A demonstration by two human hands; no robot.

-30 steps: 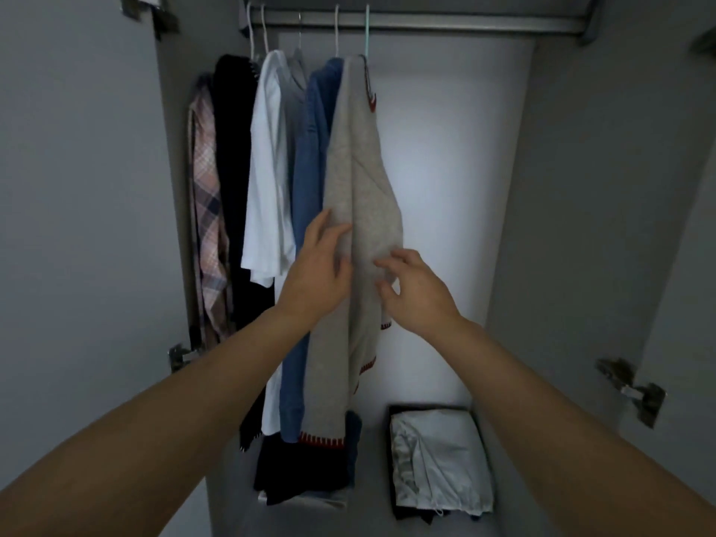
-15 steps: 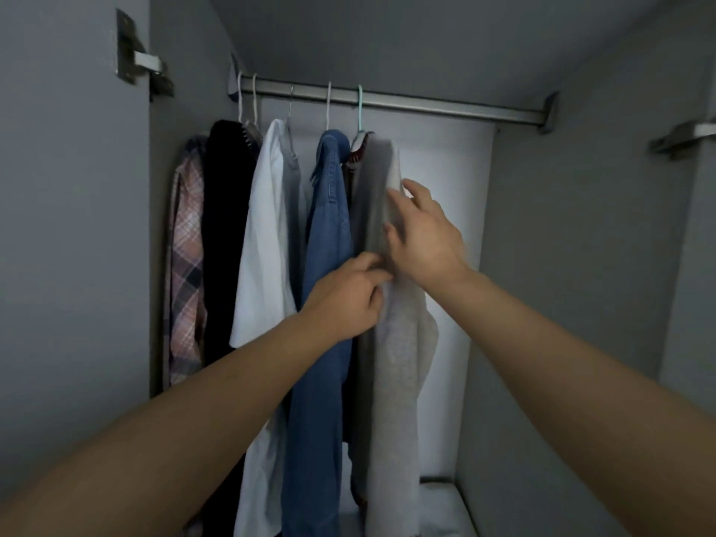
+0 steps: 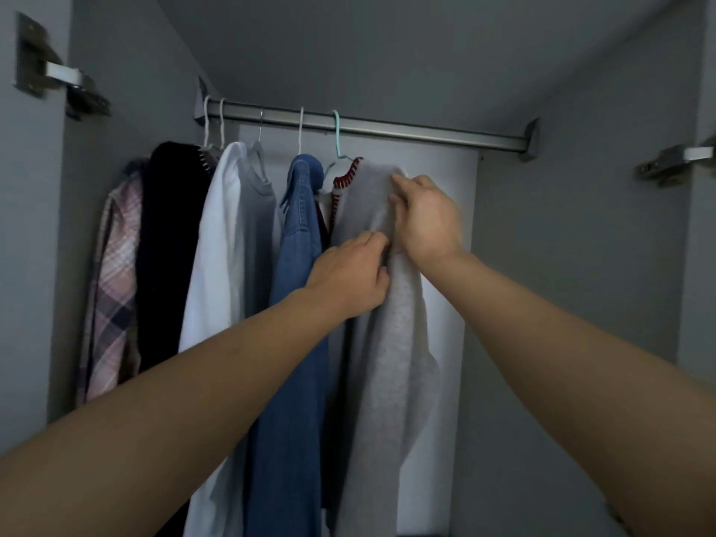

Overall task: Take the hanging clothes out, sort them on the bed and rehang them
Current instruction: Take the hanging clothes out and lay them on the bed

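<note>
A grey sweater [image 3: 391, 362] with red-trimmed collar hangs on a teal hanger [image 3: 336, 141] at the right end of the row on the metal rail [image 3: 426, 129]. My right hand [image 3: 424, 219] grips the sweater's shoulder near the top. My left hand [image 3: 348, 273] pinches the sweater's front edge just below and left of it. To the left hang a blue denim shirt [image 3: 298, 304], a grey top [image 3: 257, 234], a white shirt [image 3: 217, 257], a black garment [image 3: 170, 246] and a plaid shirt [image 3: 112, 296].
The wardrobe's grey side walls stand close on both sides, with door hinges at the upper left [image 3: 58, 75] and right [image 3: 678, 160]. The rail is bare to the right of the teal hanger. The white back panel [image 3: 445, 304] shows behind the sweater.
The view has tilted up from the wardrobe floor to the rail. Both hands have climbed the grey sweater, my right hand now at its shoulder, my left hand pinching the fabric.
</note>
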